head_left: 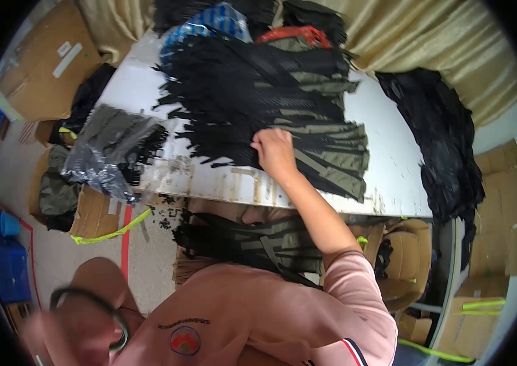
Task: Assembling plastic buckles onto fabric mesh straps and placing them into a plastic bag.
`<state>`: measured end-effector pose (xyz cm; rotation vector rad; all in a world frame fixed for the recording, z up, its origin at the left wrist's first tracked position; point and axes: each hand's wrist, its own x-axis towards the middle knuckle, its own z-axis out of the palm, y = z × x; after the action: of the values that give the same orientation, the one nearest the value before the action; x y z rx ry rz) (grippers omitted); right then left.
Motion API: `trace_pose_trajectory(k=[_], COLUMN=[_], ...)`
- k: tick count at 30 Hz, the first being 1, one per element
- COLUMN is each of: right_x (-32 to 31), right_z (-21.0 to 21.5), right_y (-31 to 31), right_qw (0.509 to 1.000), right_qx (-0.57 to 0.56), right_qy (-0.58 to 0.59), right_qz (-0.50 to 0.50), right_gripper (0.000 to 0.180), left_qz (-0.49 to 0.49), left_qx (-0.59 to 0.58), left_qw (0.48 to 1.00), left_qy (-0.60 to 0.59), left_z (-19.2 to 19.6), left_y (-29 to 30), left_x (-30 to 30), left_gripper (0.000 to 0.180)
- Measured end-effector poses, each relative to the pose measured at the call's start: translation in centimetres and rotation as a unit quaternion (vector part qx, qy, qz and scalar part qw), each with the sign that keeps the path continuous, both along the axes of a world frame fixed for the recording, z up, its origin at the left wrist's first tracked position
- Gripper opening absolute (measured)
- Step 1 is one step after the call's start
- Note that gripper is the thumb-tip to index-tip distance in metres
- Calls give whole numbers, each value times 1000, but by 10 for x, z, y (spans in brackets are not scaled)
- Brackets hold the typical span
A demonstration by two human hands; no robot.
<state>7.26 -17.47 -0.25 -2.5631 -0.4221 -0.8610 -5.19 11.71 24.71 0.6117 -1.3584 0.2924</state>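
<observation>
A wide pile of black and olive fabric strips (222, 91) with ragged ends covers the middle of the white table (386, 116). My right hand (275, 152) reaches over its near side, fingers curled closed on black strips there; the exact bit between the fingertips is hidden. My left arm is bent at the lower left, and my left hand (57, 338) is smeared by motion near a dark ring-shaped band (121, 320). Its fingers cannot be made out. More black and olive strips (252, 244) lie below the table edge, in front of my body.
A clear plastic bag of dark strips (103, 143) overhangs the table's left corner. Blue-striped (210, 27) and red plastic bags (298, 35) lie at the back. Black material (438, 140) hangs at the right. Cardboard boxes (97, 213) stand at the left, others (405, 256) at the right.
</observation>
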Motion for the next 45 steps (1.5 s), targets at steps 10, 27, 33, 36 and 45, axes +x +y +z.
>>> trace_pose_trajectory(k=[10, 27, 33, 36, 45], right_x=[-24, -51, -93, -114, -134], right_z=[12, 5, 43, 51, -18], right_y=[-9, -3, -8, -5, 25], right_qw=[997, 987, 958, 900, 749], right_qx=[44, 116, 212, 300, 440], right_qy=[58, 106, 195, 311, 492], right_qz=[27, 27, 6, 52, 58], right_gripper=[9, 11, 10, 13, 17], left_qz=[79, -52, 2, -12, 28], left_qx=[8, 291, 603, 657, 410], left_qw=[984, 943, 796, 671, 706], left_qy=[157, -154, -39, 345, 578], left_z=[5, 23, -166, -252, -275], left_y=[-58, -155, -114, -69, -44], left_x=[-17, -8, 65, 68, 59], left_gripper=[19, 19, 41, 35, 9])
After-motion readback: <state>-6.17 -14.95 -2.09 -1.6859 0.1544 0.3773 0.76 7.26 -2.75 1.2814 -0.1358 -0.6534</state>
